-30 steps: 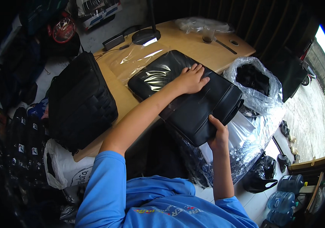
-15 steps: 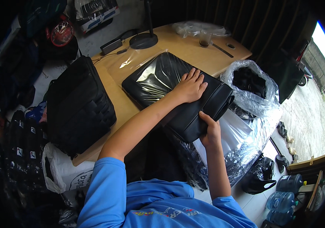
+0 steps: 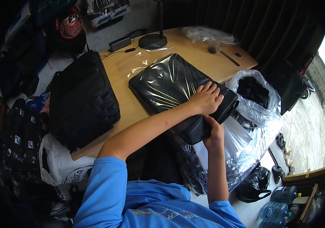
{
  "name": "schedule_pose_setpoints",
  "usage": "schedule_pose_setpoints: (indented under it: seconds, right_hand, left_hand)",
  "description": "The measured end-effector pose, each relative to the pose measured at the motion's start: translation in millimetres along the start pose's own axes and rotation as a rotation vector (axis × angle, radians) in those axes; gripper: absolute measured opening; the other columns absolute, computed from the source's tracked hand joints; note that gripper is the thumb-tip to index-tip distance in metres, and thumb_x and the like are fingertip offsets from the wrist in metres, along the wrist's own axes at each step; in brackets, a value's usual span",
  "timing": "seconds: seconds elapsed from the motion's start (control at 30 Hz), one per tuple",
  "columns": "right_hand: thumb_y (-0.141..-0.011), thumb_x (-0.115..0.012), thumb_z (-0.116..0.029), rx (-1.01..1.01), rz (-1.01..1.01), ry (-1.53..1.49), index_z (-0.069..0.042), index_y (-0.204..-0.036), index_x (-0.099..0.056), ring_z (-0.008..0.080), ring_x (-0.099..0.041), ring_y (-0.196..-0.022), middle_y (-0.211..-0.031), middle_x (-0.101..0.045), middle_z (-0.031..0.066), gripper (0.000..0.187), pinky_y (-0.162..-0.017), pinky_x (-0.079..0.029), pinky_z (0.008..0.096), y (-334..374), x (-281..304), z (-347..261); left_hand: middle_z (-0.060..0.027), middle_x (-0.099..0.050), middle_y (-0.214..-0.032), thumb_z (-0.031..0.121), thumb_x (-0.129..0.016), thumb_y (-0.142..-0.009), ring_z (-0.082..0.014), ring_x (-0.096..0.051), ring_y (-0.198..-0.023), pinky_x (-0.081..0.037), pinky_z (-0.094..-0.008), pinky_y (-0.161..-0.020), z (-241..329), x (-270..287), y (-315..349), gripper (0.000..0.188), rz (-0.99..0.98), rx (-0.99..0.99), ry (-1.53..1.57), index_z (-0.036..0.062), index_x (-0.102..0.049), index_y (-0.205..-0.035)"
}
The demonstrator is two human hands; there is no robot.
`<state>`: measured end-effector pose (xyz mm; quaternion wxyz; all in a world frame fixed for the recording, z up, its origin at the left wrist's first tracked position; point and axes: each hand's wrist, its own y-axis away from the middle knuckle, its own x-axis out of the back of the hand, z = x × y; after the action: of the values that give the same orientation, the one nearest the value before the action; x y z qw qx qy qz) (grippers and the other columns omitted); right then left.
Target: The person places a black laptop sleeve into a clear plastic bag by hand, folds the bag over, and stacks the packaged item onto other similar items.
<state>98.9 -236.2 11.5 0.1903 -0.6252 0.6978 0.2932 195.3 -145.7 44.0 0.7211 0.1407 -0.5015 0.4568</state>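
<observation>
A flat black bag (image 3: 162, 81) lies slantwise over the table's front edge, most of it inside a clear plastic sleeve whose loose end (image 3: 141, 62) sticks out past the bag's far left end. Across the bag's right part rests my left hand (image 3: 207, 99), fingers stretched and slightly apart, pressing on the surface by the plastic. Just below it, my right hand (image 3: 214, 135) grips the bag's near right end with the thumb on top; its other fingers are hidden underneath. A folded black flap (image 3: 229, 104) shows bare at that right end.
Piles of black bags (image 3: 84, 102) stand at the table's left. On the wooden table (image 3: 170, 40) are a lamp base (image 3: 153, 41), a plastic cup (image 3: 213, 47) and clear wrapping (image 3: 210, 34). At right, an open plastic sack (image 3: 272, 100) of black items sits on a wrapped stack (image 3: 242, 152). Water jugs (image 3: 274, 211) stand lower right.
My left hand has slid along the bag toward its right end, close to my right hand. The plastic appears to cover more of the bag. The whole view has shifted slightly.
</observation>
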Motion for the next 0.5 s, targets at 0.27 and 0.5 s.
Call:
schedule_pose_setpoints:
  seconds: [0.27,0.5]
  right_hand:
    - [-0.086,-0.057,-0.011,-0.071,-0.045,-0.159,0.004,-0.116,-0.051,0.0256,-0.064,-0.095,-0.108,-0.063,0.0139,0.035,-0.090,-0.050,0.0386,-2,14,4]
    - [-0.086,-0.058,-0.007,-0.079,-0.034,-0.334,0.003,-0.112,-0.053,0.0255,-0.064,-0.093,-0.101,-0.063,0.0111,0.028,-0.087,-0.052,0.0384,8,-21,15]
  left_hand:
    - [-0.0230,-0.042,-0.138,0.023,-0.046,-0.095,-0.0369,-0.036,-0.131,-0.037,-0.0462,-0.100,8,84,48,0.042,0.531,0.064,0.352,-0.0034,-0.044,-0.127]
    - [-0.0079,-0.058,-0.112,0.021,-0.062,-0.089,-0.0163,-0.055,-0.105,-0.048,-0.0341,-0.085,4,31,145,0.032,0.913,0.699,1.635,0.0039,-0.052,-0.115]
